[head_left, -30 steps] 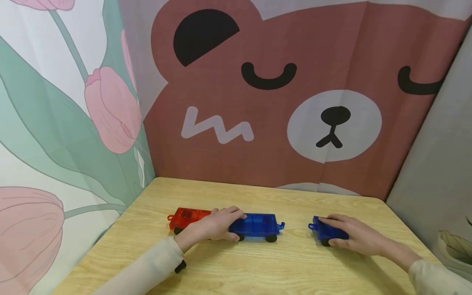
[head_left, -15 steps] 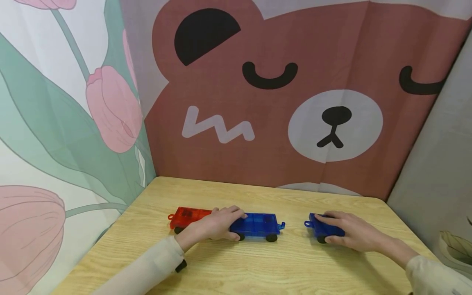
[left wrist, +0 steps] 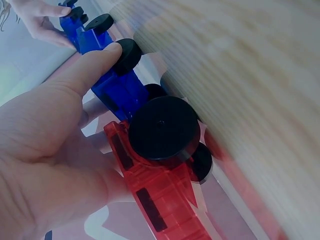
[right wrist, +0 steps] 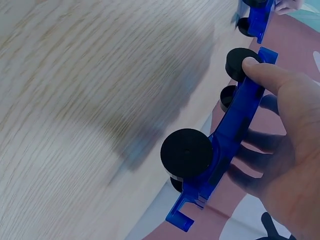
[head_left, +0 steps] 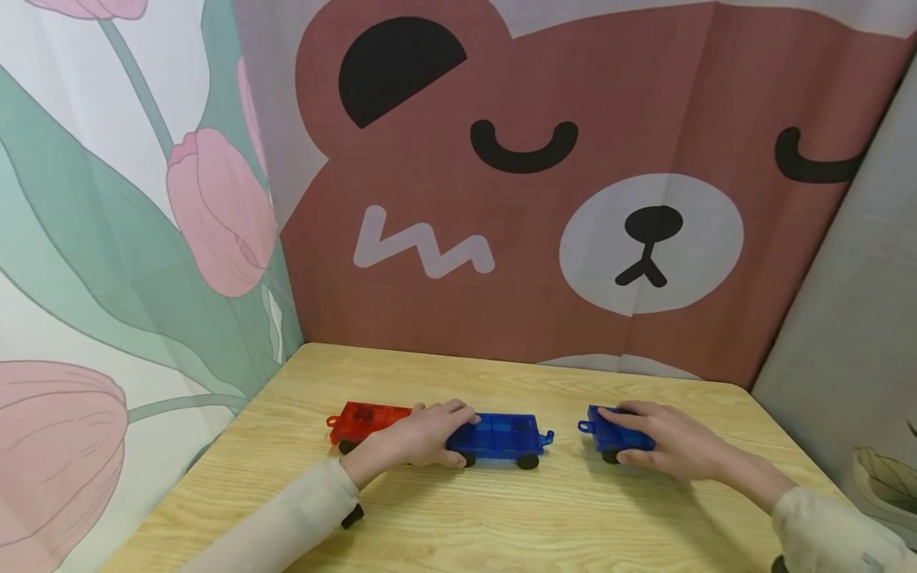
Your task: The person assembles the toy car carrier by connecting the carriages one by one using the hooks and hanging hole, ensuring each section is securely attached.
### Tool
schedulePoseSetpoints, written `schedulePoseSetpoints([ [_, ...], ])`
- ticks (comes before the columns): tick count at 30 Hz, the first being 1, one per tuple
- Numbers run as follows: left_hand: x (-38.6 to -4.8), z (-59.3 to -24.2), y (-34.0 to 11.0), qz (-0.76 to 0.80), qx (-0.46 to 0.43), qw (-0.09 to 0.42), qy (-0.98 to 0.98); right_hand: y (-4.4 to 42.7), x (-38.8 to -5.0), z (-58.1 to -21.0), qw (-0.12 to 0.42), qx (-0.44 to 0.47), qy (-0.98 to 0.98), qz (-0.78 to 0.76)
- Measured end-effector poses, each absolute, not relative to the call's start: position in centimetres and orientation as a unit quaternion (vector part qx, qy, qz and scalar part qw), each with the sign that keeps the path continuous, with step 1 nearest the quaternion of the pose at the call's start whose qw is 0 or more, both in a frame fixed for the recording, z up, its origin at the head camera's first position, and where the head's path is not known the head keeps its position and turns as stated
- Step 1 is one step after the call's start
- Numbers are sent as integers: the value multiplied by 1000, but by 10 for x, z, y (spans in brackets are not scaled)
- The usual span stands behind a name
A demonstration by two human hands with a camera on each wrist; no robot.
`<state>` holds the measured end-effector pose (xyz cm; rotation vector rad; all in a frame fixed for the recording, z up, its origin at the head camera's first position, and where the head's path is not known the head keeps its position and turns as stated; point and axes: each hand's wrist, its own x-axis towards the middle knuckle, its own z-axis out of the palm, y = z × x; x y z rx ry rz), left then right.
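Observation:
My left hand (head_left: 428,434) grips a translucent blue toy train car (head_left: 501,436) with black wheels, standing on the table. Its thumb lies against a wheel in the left wrist view. Behind it to the left is a red toy car (head_left: 372,419); my hand and wrist cover where the two meet in the head view. In my right hand (head_left: 680,442) is a second blue toy car (head_left: 618,430), held by its sides, thumb on a wheel (right wrist: 241,64). Its loop faces the hook (head_left: 548,438) of the first blue car, with a small gap between them.
The wooden table (head_left: 458,517) carries the cars. A bear-print cloth (head_left: 430,318) hangs behind it, and a tulip-print cloth (head_left: 143,239) on the left. At the right edge a potted plant (head_left: 888,477) shows partly.
My right hand has brought its blue car leftward and slightly away from me, narrowing the gap to the other blue car. My left hand and its cars stay in place.

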<state>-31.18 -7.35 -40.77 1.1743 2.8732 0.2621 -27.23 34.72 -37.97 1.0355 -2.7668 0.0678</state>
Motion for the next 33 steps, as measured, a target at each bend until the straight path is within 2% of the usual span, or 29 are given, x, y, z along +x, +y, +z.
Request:
schedulePoseSetpoints([
  [33, -310, -407, -71, 80, 367, 18, 927, 326, -292, -393, 77, 370, -925, 31],
])
